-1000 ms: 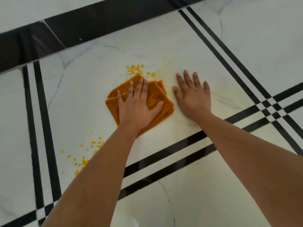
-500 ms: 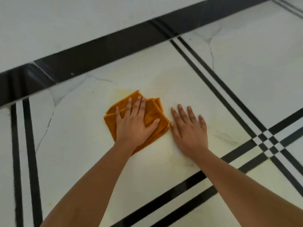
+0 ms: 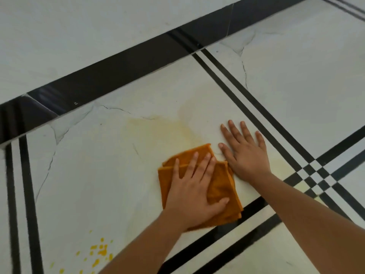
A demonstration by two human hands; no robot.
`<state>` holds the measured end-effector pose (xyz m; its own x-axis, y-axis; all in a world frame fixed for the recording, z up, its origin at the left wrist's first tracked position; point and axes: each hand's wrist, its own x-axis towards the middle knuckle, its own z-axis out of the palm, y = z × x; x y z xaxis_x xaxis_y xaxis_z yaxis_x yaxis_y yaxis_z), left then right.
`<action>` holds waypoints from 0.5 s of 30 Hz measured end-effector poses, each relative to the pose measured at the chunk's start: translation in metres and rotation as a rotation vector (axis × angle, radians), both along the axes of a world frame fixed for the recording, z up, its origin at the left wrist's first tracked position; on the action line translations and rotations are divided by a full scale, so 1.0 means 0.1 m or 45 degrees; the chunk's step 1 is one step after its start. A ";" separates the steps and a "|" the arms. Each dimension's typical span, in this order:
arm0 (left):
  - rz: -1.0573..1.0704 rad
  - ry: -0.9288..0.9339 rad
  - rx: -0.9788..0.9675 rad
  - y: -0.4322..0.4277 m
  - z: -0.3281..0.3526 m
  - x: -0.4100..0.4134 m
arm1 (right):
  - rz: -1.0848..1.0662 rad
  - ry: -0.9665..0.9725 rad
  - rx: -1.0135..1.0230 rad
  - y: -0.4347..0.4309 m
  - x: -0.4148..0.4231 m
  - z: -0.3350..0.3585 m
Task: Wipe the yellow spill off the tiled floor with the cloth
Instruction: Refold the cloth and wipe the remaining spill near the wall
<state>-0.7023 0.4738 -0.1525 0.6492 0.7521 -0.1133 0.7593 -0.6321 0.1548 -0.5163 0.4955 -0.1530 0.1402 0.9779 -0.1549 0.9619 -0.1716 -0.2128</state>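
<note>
Two flat hands: the left hand [image 3: 194,192], fingers spread, presses the orange cloth [image 3: 221,186]; the right hand [image 3: 245,155], fingers spread, rests on the tiled floor [image 3: 98,175].

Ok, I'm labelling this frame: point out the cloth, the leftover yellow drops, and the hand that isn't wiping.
cloth [image 3: 223,186]: head view, bare fabric right of the left hand's fingers.
yellow drops [image 3: 101,252]: head view, largest blob, lower left.
right hand [image 3: 246,155]: head view, back of the hand, flat on the tile.

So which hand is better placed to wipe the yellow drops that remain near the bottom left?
Probably the left hand: it already presses the cloth, nearer the yellow drops. The right hand lies bare on the floor, farther away.
</note>
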 end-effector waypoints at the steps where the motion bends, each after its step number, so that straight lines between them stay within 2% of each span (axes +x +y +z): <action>1: 0.070 0.013 -0.007 0.19 -0.01 -0.03 | 0.001 0.002 -0.008 0.00 -0.01 0.00; 5: 0.806 0.068 -0.012 0.99 0.01 -0.10 | -0.003 0.001 -0.001 0.00 0.01 -0.03; 6: 0.823 0.083 -0.001 0.94 -0.01 -0.07 | 0.006 0.000 0.000 0.01 0.00 -0.03; 9: 0.410 0.060 0.053 0.38 0.03 0.00 | 0.015 0.006 0.009 0.01 0.00 -0.03; 11: 0.306 0.075 0.060 0.42 0.01 -0.03 | 0.017 0.009 0.010 0.01 0.01 -0.02; 12: 0.371 0.080 0.043 0.66 0.00 -0.02 | 0.020 0.009 0.000 0.01 0.01 -0.02; 15: 0.788 0.018 -0.024 1.35 0.02 0.10 | 0.006 0.000 0.004 -0.01 0.00 -0.03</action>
